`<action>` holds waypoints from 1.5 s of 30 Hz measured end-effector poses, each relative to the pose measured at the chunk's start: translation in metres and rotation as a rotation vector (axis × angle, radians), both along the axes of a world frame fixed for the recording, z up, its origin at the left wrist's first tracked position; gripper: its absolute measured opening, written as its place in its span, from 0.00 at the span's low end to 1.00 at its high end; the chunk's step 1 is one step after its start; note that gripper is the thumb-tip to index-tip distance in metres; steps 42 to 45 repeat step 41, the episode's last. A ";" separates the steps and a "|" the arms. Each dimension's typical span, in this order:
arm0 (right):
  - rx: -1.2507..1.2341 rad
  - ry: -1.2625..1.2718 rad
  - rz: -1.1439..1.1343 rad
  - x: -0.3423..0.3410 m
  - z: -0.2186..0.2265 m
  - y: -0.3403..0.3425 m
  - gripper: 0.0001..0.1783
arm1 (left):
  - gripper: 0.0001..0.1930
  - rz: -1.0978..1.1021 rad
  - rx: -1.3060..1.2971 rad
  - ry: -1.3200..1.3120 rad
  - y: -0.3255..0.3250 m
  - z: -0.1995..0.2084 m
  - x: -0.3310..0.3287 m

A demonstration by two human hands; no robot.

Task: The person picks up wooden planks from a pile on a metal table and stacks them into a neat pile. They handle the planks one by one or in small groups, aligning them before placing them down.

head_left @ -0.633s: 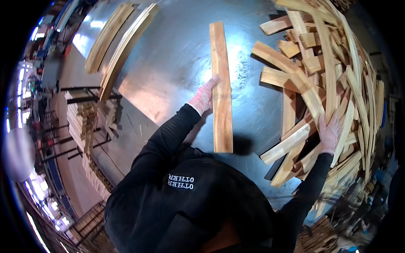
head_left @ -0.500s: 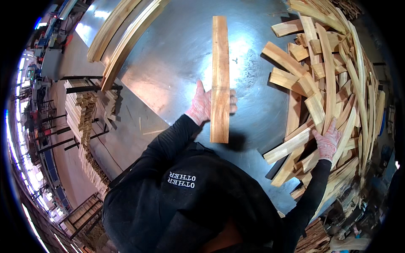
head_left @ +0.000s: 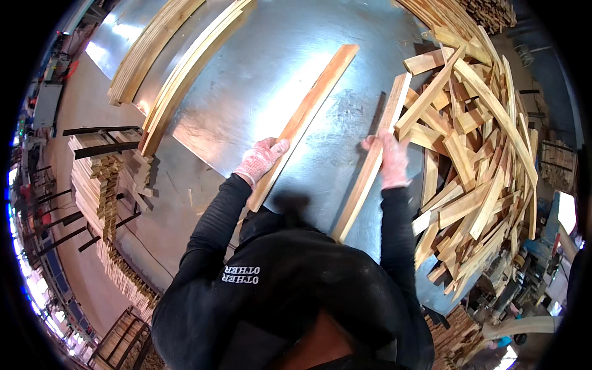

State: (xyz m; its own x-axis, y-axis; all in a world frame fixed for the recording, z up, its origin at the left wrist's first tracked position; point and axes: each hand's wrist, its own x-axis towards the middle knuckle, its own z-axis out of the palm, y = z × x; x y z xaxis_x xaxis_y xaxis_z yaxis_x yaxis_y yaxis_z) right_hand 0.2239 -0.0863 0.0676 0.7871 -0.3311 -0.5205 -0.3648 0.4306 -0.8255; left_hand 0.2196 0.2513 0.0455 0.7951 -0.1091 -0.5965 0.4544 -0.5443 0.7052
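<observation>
My left hand (head_left: 264, 159), in a pale pinkish glove, is closed round a wooden strip (head_left: 311, 105) near its lower end. That strip slants away to the upper right over the metal table. My right hand (head_left: 391, 159), gloved alike, grips a second wooden strip (head_left: 375, 151) at about its middle, with the fingers wrapped over its left edge. This strip leans the same way, between the first one and a jumbled heap of wooden strips (head_left: 468, 154) on the right. The two held pieces are apart.
Long stacked strips (head_left: 185, 74) lie at the table's far left. Beside the table, a rack with dark arms (head_left: 102, 148) holds stacked strips (head_left: 98, 203). The shiny metal table (head_left: 246, 92) spans the middle. Machinery (head_left: 524, 271) stands at the lower right.
My right hand has come left from the heap with a strip in it. The left hand has moved left and closed over its strip, which has tilted from upright to slanting and turned onto an edge.
</observation>
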 end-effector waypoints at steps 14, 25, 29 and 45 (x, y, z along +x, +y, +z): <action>-0.749 0.337 0.543 -0.013 -0.017 0.163 0.32 | 0.24 -0.191 -0.080 0.063 0.018 0.024 0.028; -0.513 0.375 0.422 -0.039 -0.037 0.117 0.32 | 0.22 0.417 -0.889 0.383 0.017 -0.013 0.034; -0.878 0.507 0.581 -0.032 -0.027 0.101 0.32 | 0.22 0.433 -1.037 0.393 0.001 -0.013 0.044; 0.095 -0.183 0.256 -0.055 -0.013 0.133 0.42 | 0.25 0.318 -1.278 0.250 -0.088 0.021 0.069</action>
